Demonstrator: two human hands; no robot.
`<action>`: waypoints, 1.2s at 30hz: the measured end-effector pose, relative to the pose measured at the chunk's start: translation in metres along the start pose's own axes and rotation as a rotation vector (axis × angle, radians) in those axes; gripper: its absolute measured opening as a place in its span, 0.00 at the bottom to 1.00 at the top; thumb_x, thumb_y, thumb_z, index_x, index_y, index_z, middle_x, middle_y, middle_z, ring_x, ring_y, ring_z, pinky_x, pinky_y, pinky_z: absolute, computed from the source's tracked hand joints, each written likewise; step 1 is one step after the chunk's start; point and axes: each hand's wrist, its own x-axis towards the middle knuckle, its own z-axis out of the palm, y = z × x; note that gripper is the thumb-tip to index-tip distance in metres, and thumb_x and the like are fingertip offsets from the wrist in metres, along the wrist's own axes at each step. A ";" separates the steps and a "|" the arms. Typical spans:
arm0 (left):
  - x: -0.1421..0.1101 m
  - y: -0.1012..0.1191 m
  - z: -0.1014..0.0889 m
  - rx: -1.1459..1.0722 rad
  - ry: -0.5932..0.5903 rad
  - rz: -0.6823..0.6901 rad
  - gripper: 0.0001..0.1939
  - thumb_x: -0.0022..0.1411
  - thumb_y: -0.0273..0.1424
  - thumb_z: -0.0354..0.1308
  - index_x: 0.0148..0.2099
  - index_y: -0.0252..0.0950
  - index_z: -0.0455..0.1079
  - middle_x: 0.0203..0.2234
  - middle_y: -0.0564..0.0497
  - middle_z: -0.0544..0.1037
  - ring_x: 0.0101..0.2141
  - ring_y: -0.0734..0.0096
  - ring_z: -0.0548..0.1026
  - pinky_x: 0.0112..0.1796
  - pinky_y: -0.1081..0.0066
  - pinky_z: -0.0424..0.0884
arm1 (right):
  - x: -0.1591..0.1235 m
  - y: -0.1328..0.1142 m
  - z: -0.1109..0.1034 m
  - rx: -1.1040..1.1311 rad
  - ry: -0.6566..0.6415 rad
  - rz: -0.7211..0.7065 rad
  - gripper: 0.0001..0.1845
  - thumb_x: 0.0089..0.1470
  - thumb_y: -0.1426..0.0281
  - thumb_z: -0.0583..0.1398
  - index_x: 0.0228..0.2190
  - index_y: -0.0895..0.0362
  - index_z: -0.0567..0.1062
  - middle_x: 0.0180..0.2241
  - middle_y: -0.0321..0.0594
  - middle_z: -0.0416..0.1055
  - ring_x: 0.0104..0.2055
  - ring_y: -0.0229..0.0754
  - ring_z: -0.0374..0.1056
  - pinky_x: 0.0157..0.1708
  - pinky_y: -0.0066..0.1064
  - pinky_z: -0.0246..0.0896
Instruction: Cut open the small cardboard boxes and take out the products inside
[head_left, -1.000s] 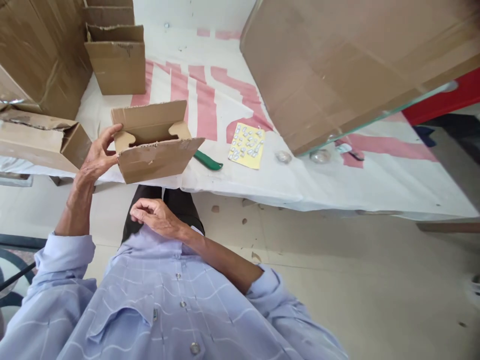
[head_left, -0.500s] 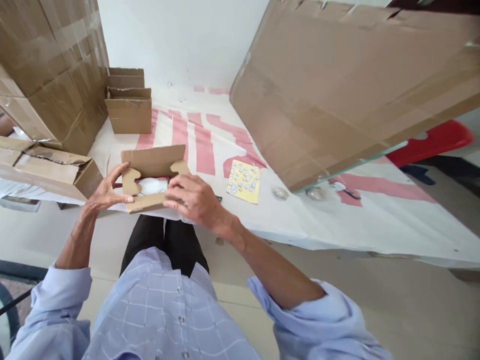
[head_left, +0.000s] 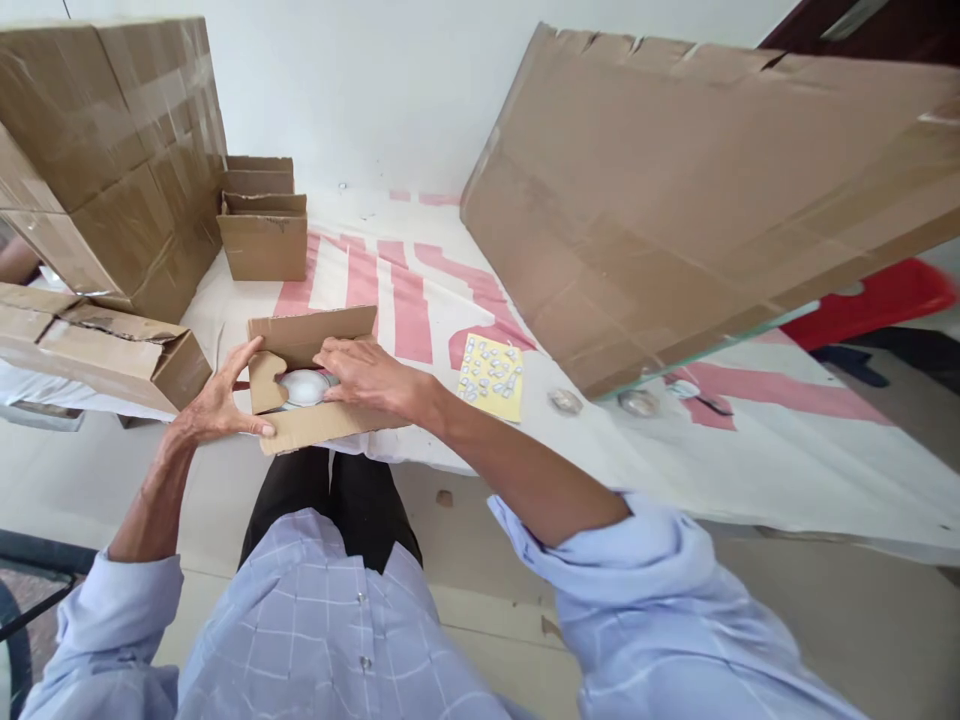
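Observation:
A small cardboard box (head_left: 315,432) lies open at the table's front edge, its long back flap raised and its front flap folded out. Inside sits a round white disc-like item (head_left: 304,387). My left hand (head_left: 217,395) grips the left end, fingers behind and thumb at the front, beside a notched side flap (head_left: 265,382). Over the right end, my right hand (head_left: 367,378) is bent with its fingers and thumb down at the opening. It covers the right side flap, and the fingertips are partly hidden.
A yellow sheet with several small silvery pieces (head_left: 491,378) lies to the right, near clear round items (head_left: 565,402). Small open boxes (head_left: 264,246) stand behind. Large cartons (head_left: 142,150) rise at left; a big cardboard panel (head_left: 675,200) leans at right. A long box (head_left: 90,345) sits left.
My right hand has moved from the box's front right corner up and inward over its right end, covering the right side flap. My left hand keeps its grip. The view has tilted slightly.

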 end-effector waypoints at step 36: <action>-0.002 -0.025 0.022 0.089 0.043 0.035 0.71 0.50 0.38 0.82 0.86 0.44 0.45 0.78 0.32 0.55 0.75 0.31 0.60 0.63 0.43 0.78 | 0.031 -0.013 -0.020 -0.220 -0.387 0.173 0.12 0.66 0.73 0.63 0.47 0.62 0.86 0.46 0.57 0.84 0.49 0.53 0.78 0.39 0.36 0.54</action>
